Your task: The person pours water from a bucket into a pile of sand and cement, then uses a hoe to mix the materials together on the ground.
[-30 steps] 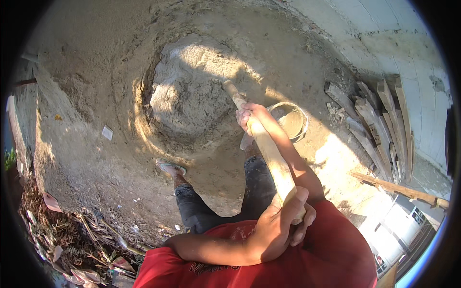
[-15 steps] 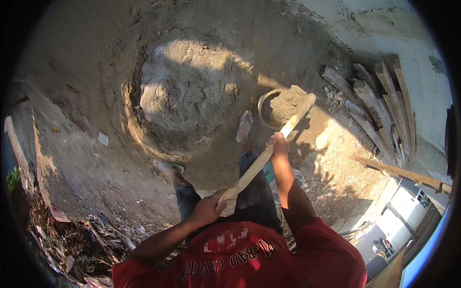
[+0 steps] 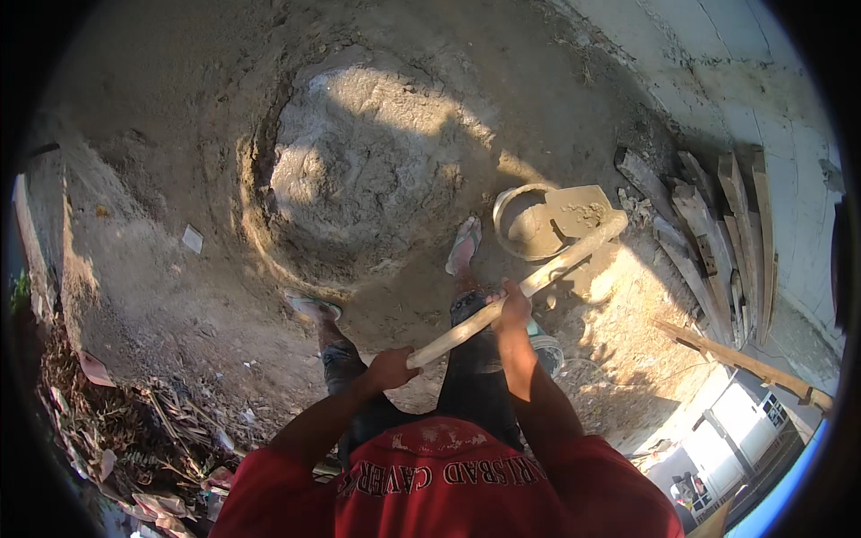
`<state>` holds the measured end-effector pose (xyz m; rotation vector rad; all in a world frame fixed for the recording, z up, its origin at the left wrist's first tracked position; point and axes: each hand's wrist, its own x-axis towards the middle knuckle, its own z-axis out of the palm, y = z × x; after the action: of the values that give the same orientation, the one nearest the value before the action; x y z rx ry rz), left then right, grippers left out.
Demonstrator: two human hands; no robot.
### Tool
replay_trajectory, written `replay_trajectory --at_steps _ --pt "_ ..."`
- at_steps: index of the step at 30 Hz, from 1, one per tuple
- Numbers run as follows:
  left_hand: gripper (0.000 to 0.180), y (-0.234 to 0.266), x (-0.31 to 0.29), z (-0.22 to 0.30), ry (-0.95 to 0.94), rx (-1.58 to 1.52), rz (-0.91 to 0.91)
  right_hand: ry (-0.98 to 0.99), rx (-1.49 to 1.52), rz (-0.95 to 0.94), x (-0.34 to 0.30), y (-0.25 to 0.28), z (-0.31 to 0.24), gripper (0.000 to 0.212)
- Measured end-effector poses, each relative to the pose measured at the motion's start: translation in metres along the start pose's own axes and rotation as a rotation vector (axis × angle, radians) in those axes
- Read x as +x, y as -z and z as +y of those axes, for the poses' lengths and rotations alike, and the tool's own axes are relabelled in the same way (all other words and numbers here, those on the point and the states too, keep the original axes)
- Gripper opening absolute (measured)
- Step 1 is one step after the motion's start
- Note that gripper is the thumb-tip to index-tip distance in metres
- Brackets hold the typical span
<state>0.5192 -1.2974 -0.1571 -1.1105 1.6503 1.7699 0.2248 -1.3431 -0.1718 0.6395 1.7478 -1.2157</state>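
Note:
Both of my hands grip the pale wooden handle of a hoe (image 3: 587, 215). My left hand (image 3: 392, 368) is closed round the handle's near end, in front of my thighs. Farther up the shaft, my right hand (image 3: 513, 307) wraps round it. The broad hoe blade hangs over the right side of a round bucket (image 3: 500, 224), with a little wet mortar stuck on it. Grey mortar lies inside the bucket. Ahead of my feet spreads a large round heap of wet mortar (image 3: 359, 170) with a raised rim.
Old wooden planks (image 3: 708, 233) lie by the concrete wall (image 3: 762, 108) at right. A single beam (image 3: 744, 361) slants below them. Beside my right leg stands another bucket (image 3: 549, 351). Dry leaves and rubbish (image 3: 134, 430) cover the lower left. My sandalled feet stand at the heap's near edge.
The mortar heaped on the hoe blade has dropped into the bucket, leaving the blade mostly bare. The hoe's head has shifted right and nearer, and my right hand has come down slightly.

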Motion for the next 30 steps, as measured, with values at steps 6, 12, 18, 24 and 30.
replay_trajectory --at_steps 6,12,18,24,30 --pt "0.05 0.011 -0.061 0.032 0.191 -0.778 0.083 -0.015 -0.373 -0.469 -0.035 -0.137 0.024 0.016" --pt "0.039 0.14 0.057 -0.024 0.125 -1.156 0.521 0.339 -0.807 -0.702 0.039 -0.392 0.096 0.028" --pt "0.031 0.173 0.078 -0.083 0.007 -1.444 0.577 0.36 -1.17 -0.735 0.077 -0.468 0.181 0.023" --pt "0.027 0.153 -0.033 -0.025 0.138 -1.536 0.454 -0.083 -1.144 -0.772 0.06 -0.382 0.225 0.016" --pt "0.019 0.223 -0.106 0.073 -0.106 -2.157 0.311 -0.27 -0.857 -0.866 0.032 -0.374 0.15 0.012"
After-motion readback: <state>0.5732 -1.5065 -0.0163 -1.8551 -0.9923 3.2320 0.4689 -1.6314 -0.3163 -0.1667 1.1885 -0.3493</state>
